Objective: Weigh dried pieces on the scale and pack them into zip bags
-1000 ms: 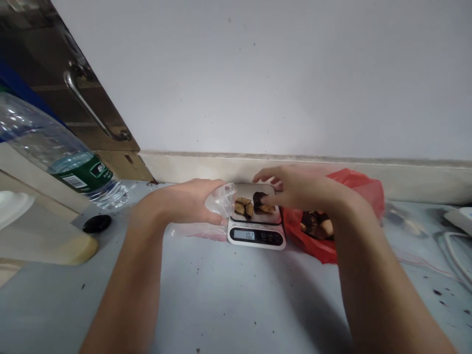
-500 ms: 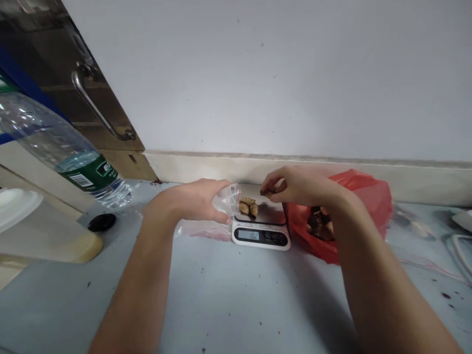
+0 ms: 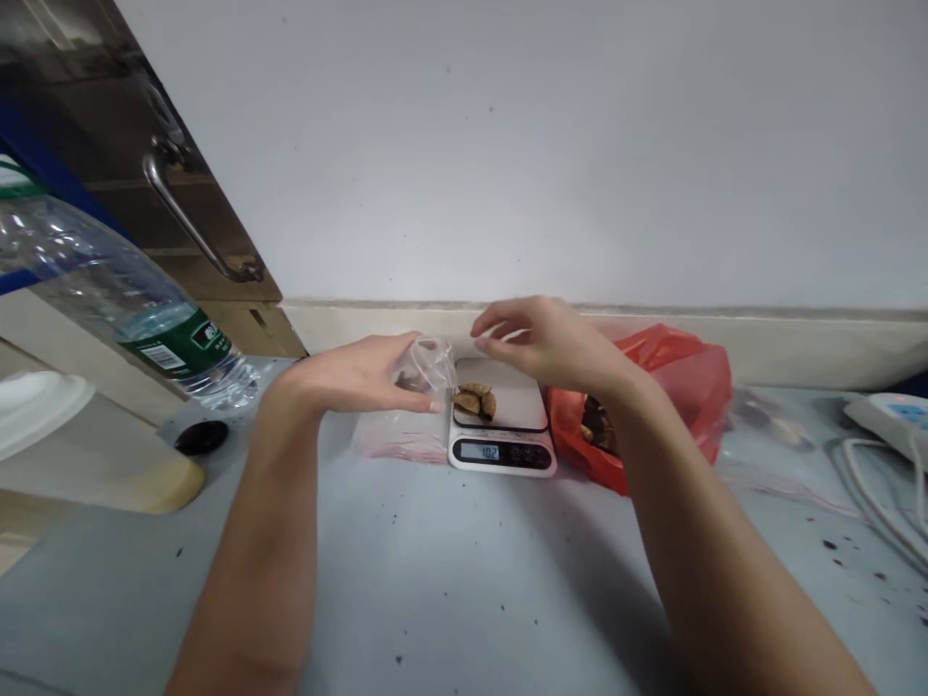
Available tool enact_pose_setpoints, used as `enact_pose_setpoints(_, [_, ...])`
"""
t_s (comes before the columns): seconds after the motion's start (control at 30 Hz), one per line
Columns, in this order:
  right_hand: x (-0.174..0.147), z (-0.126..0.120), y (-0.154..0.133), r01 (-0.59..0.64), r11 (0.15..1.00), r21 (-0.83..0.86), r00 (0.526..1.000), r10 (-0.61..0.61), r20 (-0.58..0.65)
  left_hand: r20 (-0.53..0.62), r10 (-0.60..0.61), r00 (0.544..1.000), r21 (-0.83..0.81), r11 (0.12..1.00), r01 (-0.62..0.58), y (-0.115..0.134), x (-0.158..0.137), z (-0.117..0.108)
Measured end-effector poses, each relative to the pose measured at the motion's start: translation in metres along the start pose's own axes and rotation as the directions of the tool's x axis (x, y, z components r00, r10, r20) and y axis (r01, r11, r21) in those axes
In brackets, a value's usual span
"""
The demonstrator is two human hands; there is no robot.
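Observation:
My left hand [image 3: 366,377] is closed around a small clear plastic bag [image 3: 433,360] at the left edge of the scale, its mouth facing right; something dark shows inside. On the pan of a small white digital scale [image 3: 514,396] lie a few brown dried pieces [image 3: 475,400], and the display seems to read 10.2. My right hand [image 3: 547,338] hovers above the back of the scale, fingers curved and apart, with nothing visible in them. Under my right forearm, a red plastic bag [image 3: 671,387] stands open with more dark brown pieces [image 3: 598,427] in it.
A stack of flat clear bags [image 3: 402,440] lies left of the scale. Further left are a tilted water bottle [image 3: 178,338], a translucent container [image 3: 94,454] and a black oval object [image 3: 201,438]. A white power strip [image 3: 895,416] with cable sits at the far right.
My right hand has moved left toward the clear bag, and the dark piece is gone from its fingers. The bag in my left hand now stands more open. The view has shifted slightly.

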State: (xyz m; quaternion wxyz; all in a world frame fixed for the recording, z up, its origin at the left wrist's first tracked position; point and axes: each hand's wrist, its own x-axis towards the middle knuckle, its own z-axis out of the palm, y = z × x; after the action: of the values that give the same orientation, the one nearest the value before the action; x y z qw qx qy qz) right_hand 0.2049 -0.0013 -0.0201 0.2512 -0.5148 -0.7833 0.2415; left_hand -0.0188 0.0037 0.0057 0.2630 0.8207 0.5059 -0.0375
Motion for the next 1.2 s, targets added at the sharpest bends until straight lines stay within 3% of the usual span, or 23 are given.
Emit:
enact_pose_setpoints(0.07, [0.001, 0.003, 0.006, -0.074, 0.985, -0.156, 0.985, 0.097, 0.144, -0.011, -0.030, 0.999, 0.036, 0.999, 0.031, -0.001, -0.006, -0.003])
enact_pose_setpoints(0.13, [0.002, 0.008, 0.008, -0.082, 0.968, -0.237, 0.932, 0.159, 0.326, -0.009, -0.059, 0.998, 0.073, 0.996, 0.059, 0.000, -0.009, -0.003])
enact_pose_setpoints(0.23, [0.002, 0.014, 0.007, -0.059, 0.967, -0.246, 0.895, 0.161, 0.416, 0.029, -0.080, 0.996, 0.105, 0.992, 0.076, 0.002, -0.009, -0.001])
enact_pose_setpoints(0.37, [-0.001, 0.010, 0.012, -0.143, 0.967, -0.212, 0.905, 0.214, 0.367, 0.055, -0.074, 0.996, 0.133, 0.989, 0.066, 0.004, -0.003, 0.003])
enact_pose_setpoints(0.43, [-0.003, 0.005, 0.016, -0.180, 0.977, -0.117, 0.928, 0.208, 0.309, 0.065, -0.064, 0.996, 0.138, 0.989, 0.055, 0.005, 0.000, 0.005])
enact_pose_setpoints(0.6, [-0.006, -0.004, 0.010, 0.022, 0.983, 0.180, 0.996, -0.037, 0.081, 0.049, 0.046, 0.998, 0.062, 0.997, -0.049, 0.010, 0.005, 0.007])
enact_pose_setpoints(0.77, [-0.011, -0.004, -0.007, 0.224, 0.927, 0.301, 0.968, -0.247, 0.039, -0.057, 0.166, 0.985, -0.051, 0.984, -0.169, 0.016, -0.001, 0.004])
enact_pose_setpoints(0.93, [-0.019, -0.014, -0.008, 0.275, 0.847, 0.455, 0.957, -0.288, -0.042, -0.132, 0.201, 0.971, -0.117, 0.969, -0.217, 0.015, -0.007, 0.000])
enact_pose_setpoints(1.2, [-0.025, -0.032, 0.003, 0.442, 0.816, 0.373, 0.897, -0.415, -0.155, -0.292, 0.400, 0.869, -0.271, 0.836, -0.476, 0.010, 0.000, 0.003])
